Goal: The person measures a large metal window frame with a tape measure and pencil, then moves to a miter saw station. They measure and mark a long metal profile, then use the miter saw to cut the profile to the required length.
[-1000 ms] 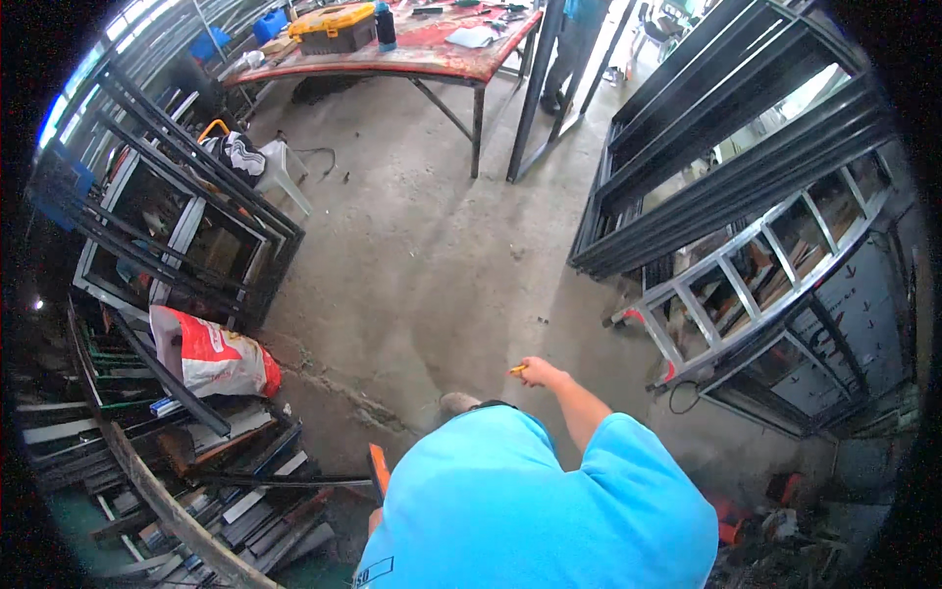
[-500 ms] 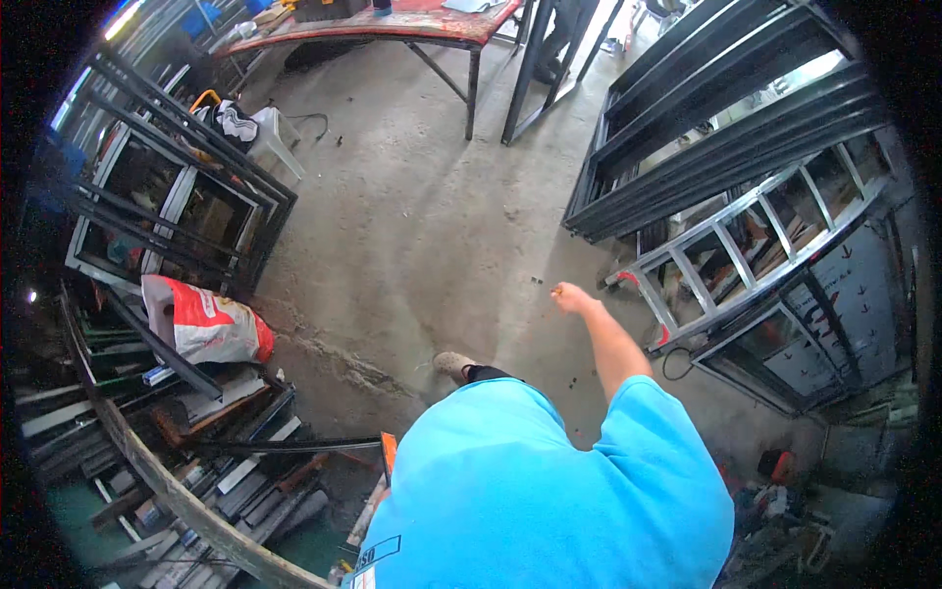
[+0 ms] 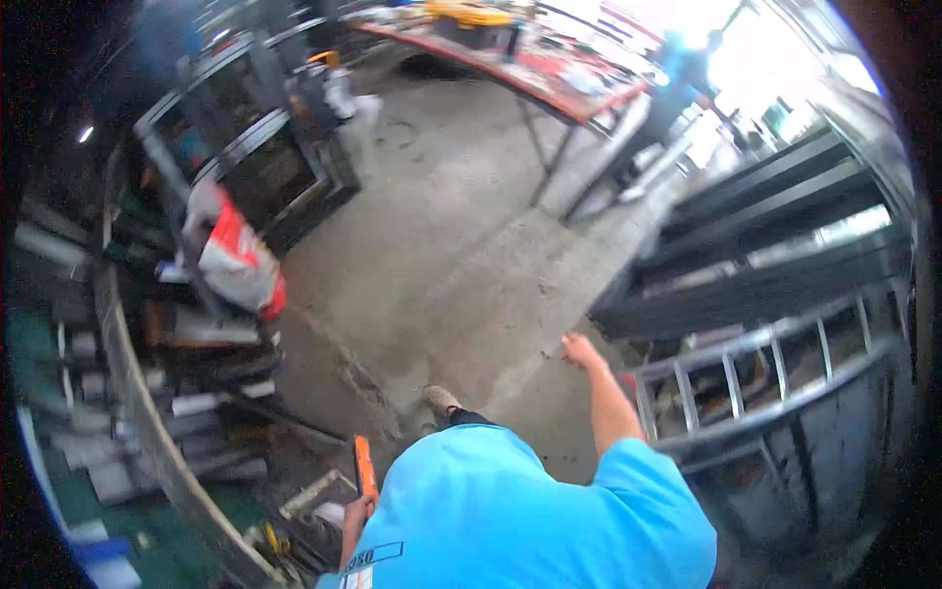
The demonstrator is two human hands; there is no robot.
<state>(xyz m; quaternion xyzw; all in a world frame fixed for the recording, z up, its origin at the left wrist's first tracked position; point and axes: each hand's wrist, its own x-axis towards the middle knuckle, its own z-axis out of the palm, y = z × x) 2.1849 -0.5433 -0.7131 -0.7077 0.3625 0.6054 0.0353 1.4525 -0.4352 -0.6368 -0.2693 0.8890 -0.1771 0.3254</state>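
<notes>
At my left side, my left hand grips the lower end of an orange bar-shaped tool with dark markings; its exact kind is not clear. The tool points up and away from me, close against my blue shirt. My right arm reaches forward, with my right hand curled closed above the concrete floor. Whatever those fingers may hold is hidden. Nearest to that hand, on the right, is an aluminium ladder. One of my shoes shows ahead of my body.
Dark metal frames are stacked on the right behind the ladder. A red-edged table carries clutter ahead, with a person beside it. On the left are a red and white sack, glazed frames and a rack of profile offcuts.
My view has swung right and up, showing more of the table and a person. My left hand and more of the orange tool have come into sight. My right hand stays forward, closed.
</notes>
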